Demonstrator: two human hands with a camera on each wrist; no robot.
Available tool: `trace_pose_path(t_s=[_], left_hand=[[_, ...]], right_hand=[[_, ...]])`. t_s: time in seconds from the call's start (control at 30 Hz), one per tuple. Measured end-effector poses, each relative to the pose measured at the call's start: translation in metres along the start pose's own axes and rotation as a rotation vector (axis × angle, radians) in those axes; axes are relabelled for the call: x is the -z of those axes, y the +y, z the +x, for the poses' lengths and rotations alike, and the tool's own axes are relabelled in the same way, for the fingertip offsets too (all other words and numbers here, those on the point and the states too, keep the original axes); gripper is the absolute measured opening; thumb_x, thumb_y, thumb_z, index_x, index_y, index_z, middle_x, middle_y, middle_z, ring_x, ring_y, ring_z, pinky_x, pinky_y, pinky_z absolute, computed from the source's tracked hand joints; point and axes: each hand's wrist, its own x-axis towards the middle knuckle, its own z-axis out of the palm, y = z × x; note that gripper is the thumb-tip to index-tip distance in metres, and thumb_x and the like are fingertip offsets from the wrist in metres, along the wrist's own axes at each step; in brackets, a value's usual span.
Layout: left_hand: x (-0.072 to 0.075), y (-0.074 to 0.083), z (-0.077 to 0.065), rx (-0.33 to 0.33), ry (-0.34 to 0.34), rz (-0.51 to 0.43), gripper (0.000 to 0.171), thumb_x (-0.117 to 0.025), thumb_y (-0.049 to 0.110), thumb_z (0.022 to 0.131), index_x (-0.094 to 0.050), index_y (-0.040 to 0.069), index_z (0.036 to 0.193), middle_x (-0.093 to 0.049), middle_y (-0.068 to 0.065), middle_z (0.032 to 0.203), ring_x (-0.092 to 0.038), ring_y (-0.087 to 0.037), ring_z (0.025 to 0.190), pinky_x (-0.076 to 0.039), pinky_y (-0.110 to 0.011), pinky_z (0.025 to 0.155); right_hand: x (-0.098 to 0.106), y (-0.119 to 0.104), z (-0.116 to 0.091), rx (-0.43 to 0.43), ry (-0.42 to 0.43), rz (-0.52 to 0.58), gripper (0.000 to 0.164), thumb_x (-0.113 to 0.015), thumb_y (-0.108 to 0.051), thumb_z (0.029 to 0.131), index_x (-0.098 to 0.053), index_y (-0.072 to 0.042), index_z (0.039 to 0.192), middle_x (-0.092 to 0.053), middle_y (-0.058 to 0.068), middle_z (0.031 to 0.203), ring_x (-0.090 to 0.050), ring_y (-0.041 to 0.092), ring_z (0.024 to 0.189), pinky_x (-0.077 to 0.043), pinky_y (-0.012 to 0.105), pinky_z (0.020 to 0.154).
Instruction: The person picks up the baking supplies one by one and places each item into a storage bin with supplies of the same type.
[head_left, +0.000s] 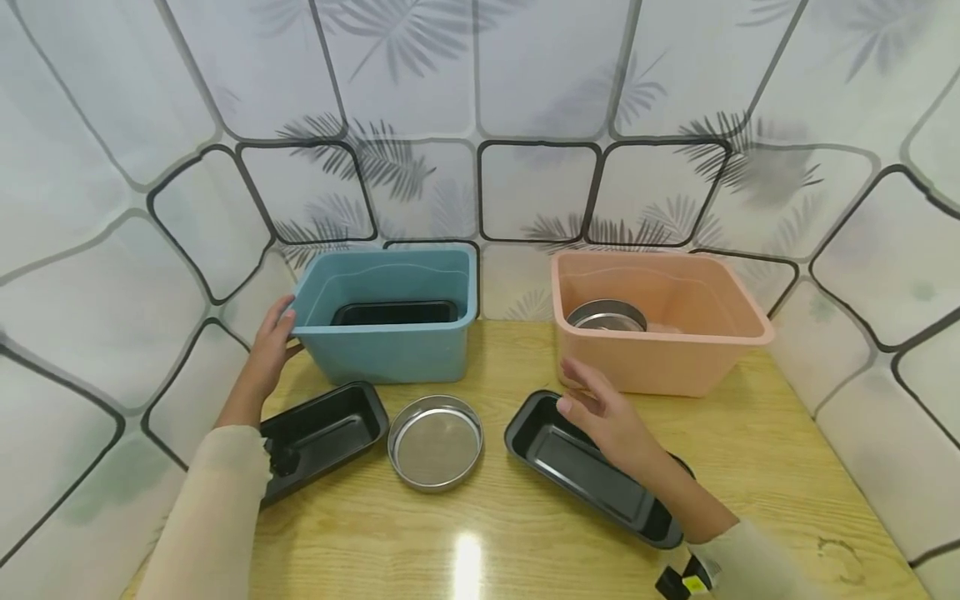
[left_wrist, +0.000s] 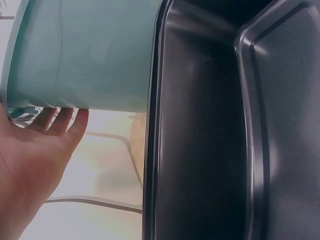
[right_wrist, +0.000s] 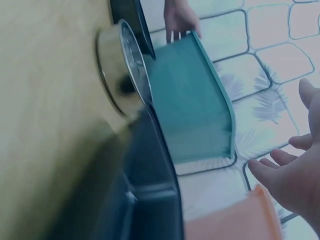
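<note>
Head view: the left hand [head_left: 266, 350] is set at the left end of a blue rectangular plastic bin [head_left: 382, 354], its fingers touching the rim; whether the rim is pinched cannot be told. A black oblong pan [head_left: 393, 313] is contained in that bin. The right hand [head_left: 611, 421] is held over a black rectangular metal loaf pan [head_left: 592, 475], its fingers parted and loosely bent, with nothing held. Behind it, a peach rectangular plastic bin [head_left: 637, 362] is seen, with a round silver metal tin [head_left: 607, 315] inside at the left. On the yellowish wooden table [head_left: 375, 550], a shallow circular metal tin [head_left: 435, 446] is placed between the loaf pan and a second black loaf pan [head_left: 330, 437], the latter partly covered by the left sleeve.

Left wrist view: three nearly straight fingers are seen against the blue bin; the second pan is shown close by.

Right wrist view: the right hand's fingers are spread, clear of both bins.
</note>
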Motion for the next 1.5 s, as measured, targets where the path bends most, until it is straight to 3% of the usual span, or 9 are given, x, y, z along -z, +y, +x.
trace_pose_path(t_s=[0.17,0.37,0.47,0.77,1.07,1.23,1.5], left_hand=[[-0.005,0.008,-0.003,-0.006,-0.009,-0.009,0.062,-0.026,0.04,0.111,-0.004,0.018,0.164,0.004,-0.022,0.168,-0.01,-0.046,0.152,-0.018,-0.067,0.12],[-0.009,0.018,-0.013,0.001,-0.017,-0.026,0.061,-0.026,0.038,0.111,-0.004,0.015,0.164,0.005,-0.023,0.167,-0.009,-0.048,0.151,-0.017,-0.068,0.119],[-0.007,0.016,-0.012,0.008,-0.014,-0.024,0.062,-0.026,0.039,0.111,-0.003,0.016,0.164,0.004,-0.023,0.167,-0.01,-0.048,0.151,-0.016,-0.068,0.12],[-0.001,0.001,-0.001,0.0,-0.008,-0.013,0.062,-0.025,0.043,0.111,-0.003,0.02,0.164,0.002,-0.022,0.168,-0.012,-0.046,0.15,-0.017,-0.067,0.12],[-0.009,0.018,-0.014,0.0,-0.016,-0.041,0.062,-0.026,0.038,0.111,-0.004,0.016,0.164,0.005,-0.025,0.167,-0.009,-0.049,0.15,-0.015,-0.069,0.119],[-0.009,0.021,-0.016,0.008,-0.011,-0.021,0.062,-0.025,0.038,0.111,-0.003,0.015,0.164,0.005,-0.024,0.167,-0.011,-0.049,0.15,-0.016,-0.068,0.119],[-0.001,0.0,-0.002,0.001,-0.006,-0.01,0.063,-0.026,0.045,0.11,-0.003,0.022,0.164,0.004,-0.02,0.168,-0.011,-0.046,0.152,-0.017,-0.067,0.12]], right_hand=[[-0.022,0.006,-0.017,-0.031,0.001,0.12,0.068,-0.061,-0.017,0.103,-0.026,-0.004,0.159,-0.028,0.021,0.161,-0.032,0.045,0.146,-0.044,0.013,0.105],[-0.051,0.016,-0.03,-0.069,0.008,0.126,0.067,-0.063,-0.018,0.101,-0.03,-0.009,0.159,-0.028,0.016,0.162,-0.031,0.038,0.149,-0.037,0.031,0.116],[-0.067,0.023,-0.035,-0.094,0.007,0.148,0.067,-0.063,-0.017,0.101,-0.03,-0.01,0.158,-0.028,0.016,0.161,-0.029,0.034,0.15,-0.035,0.039,0.117],[-0.103,0.032,-0.047,-0.157,-0.009,0.22,0.069,-0.065,-0.016,0.1,-0.03,-0.006,0.158,-0.028,0.015,0.162,-0.03,0.038,0.149,-0.034,0.038,0.118],[-0.127,0.046,-0.049,-0.126,-0.077,0.156,0.069,-0.064,-0.016,0.1,-0.028,-0.001,0.158,-0.024,0.02,0.162,-0.032,0.044,0.146,-0.032,0.049,0.118],[-0.136,0.052,-0.045,-0.155,-0.084,0.123,0.074,-0.064,-0.023,0.1,-0.025,-0.006,0.16,-0.019,0.019,0.165,-0.032,0.044,0.146,-0.031,0.048,0.118],[-0.148,0.056,-0.035,-0.17,-0.09,0.162,0.078,-0.064,-0.025,0.101,-0.018,-0.005,0.161,-0.008,0.022,0.167,-0.02,0.04,0.152,-0.025,0.044,0.121]])
